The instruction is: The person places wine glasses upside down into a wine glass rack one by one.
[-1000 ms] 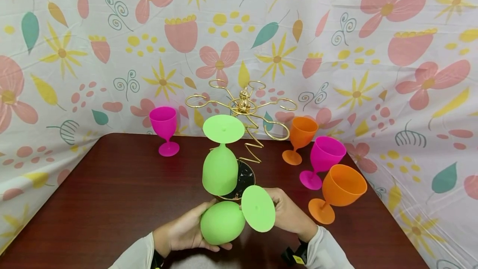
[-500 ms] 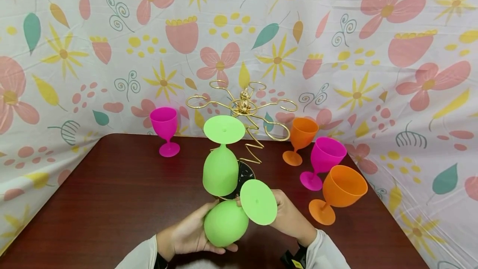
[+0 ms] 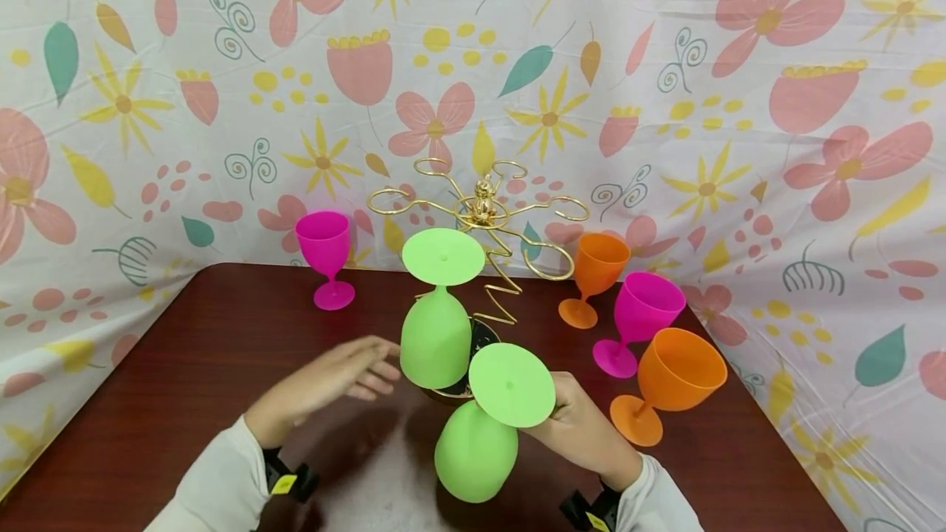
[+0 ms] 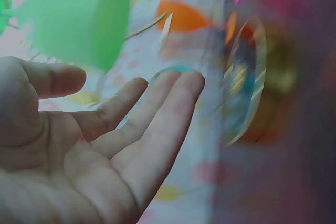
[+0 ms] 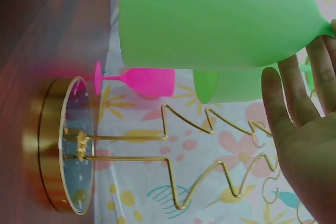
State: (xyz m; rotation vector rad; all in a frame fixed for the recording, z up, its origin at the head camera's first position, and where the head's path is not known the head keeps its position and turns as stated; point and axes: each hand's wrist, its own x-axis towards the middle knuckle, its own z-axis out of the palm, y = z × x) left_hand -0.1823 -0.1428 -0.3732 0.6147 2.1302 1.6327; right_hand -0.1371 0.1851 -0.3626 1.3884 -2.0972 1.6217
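Observation:
My right hand (image 3: 584, 425) grips a green goblet (image 3: 476, 458) upside down by its stem, below the foot; the foot disc hides some of the fingers. In the right wrist view its bowl (image 5: 210, 19) spans the top. My left hand (image 3: 332, 380) is off that goblet, fingers extended, holding nothing. Close to the left fingertips, a second green goblet (image 3: 436, 343) hangs inverted at a front arm of the gold wire rack (image 3: 484, 208). The left wrist view has the left palm (image 4: 79, 156) bare, with a blurred green bowl (image 4: 73, 22) beyond it.
On the right of the brown table (image 3: 222, 401) stand a far orange goblet (image 3: 600, 263), a magenta goblet (image 3: 646, 310) and a near orange goblet (image 3: 680, 372). Another magenta goblet (image 3: 325, 245) stands back left. The rack's round base (image 5: 79, 150) is behind the green goblets; patterned cloth (image 3: 473, 64) backs the table.
My left hand has let go of the lower green goblet's bowl and moved left and away from me. That goblet has swung more upright, inverted, in my right hand.

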